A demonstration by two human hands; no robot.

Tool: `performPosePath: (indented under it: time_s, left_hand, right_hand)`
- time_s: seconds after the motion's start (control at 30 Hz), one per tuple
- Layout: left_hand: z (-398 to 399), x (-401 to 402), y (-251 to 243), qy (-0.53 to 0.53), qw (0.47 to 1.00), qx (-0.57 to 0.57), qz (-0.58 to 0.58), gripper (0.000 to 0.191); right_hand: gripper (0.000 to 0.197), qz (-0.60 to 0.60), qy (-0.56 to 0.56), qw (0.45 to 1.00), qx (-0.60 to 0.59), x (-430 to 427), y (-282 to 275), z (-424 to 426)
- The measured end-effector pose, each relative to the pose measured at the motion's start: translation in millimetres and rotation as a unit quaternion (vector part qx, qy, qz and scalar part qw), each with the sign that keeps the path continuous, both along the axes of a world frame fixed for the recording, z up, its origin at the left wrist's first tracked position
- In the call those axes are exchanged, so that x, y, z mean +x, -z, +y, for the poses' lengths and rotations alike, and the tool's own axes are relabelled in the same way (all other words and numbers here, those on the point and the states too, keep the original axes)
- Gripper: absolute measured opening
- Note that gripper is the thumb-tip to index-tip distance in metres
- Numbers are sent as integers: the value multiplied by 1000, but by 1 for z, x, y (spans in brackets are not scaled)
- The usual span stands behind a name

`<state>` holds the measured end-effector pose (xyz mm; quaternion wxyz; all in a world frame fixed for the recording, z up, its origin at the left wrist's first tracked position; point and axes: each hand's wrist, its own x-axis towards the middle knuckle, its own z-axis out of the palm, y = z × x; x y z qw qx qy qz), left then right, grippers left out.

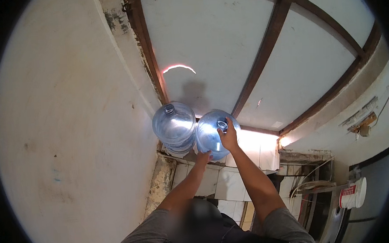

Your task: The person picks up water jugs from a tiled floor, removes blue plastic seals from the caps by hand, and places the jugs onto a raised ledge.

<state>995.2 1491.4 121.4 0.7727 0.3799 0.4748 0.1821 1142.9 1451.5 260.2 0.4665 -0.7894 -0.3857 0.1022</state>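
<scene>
Two large blue-tinted plastic water jugs stand side by side before a framed panel wall. On the neck of the right water jug [210, 137] my right hand [228, 134] has its fingers hooked, with the thumb at the near side. Low on the same jug's near left side is my left hand [205, 157]; its fingers are partly hidden against the plastic. The left water jug [174, 127] stands close beside it, near the corner, with its uncapped neck upward; neither hand is on it.
A plain wall [74, 120] rises on the left. Brown-framed white panels [210, 39] stand behind the jugs. White tiles [229, 183] and a worn ledge [159, 181] lie below. At right are a white bucket [354, 192] and a looped hose [309, 185].
</scene>
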Motion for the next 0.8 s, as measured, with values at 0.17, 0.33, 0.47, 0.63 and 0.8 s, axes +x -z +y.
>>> performPosePath:
  time_s: [0.17,0.33,0.47,0.63,0.8]
  left_hand:
    - [9,-51,19,165,982,85,-39,44]
    - [-29,-214,124,418,899,102,86,45]
    - [-54,-294,136,526,822,-29,215,44]
    - [-62,-254,130,675,717,93,149,48]
    - [-59,-135,141,787,483,346,164,46]
  right_hand:
    - [62,136,27,990,-11,-5,29,-52]
    - [58,146,43,950,-274,-90,165,-260]
    - [54,481,206,780,-343,-238,226,-467]
    - [38,629,478,609,-67,-411,187,-541]
    - [50,500,470,707,-169,-494,219,-539]
